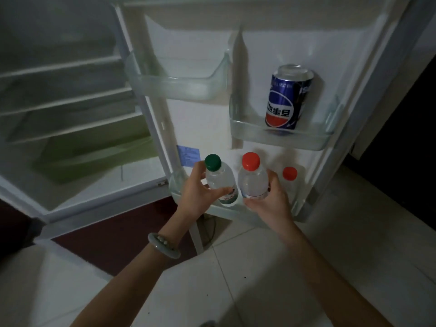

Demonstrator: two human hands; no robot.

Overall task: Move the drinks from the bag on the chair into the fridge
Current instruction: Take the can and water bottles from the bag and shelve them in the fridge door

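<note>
The fridge stands open, its door (pixel 203 128) swung out in front of me. My left hand (pixel 195 194) grips a clear water bottle with a green cap (pixel 218 178), held over the bottom door shelf (pixel 175 185). My right hand (pixel 271 201) grips a clear bottle with a red cap (pixel 252 178) beside it. A second red-capped bottle (pixel 290 178) stands in the same bottom shelf to the right. A blue cola can (pixel 286 97) stands upright in the middle right door shelf (pixel 306 138). The bag and chair are out of view.
The upper left door shelf (pixel 179 88) holds nothing. Inside the fridge at left are white shelves (pixel 66 100) and a green drawer (pixel 94 152). White floor tiles (pixel 259 279) and a dark red strip (pixel 118 239) lie below. A bracelet (pixel 162 247) sits on my left wrist.
</note>
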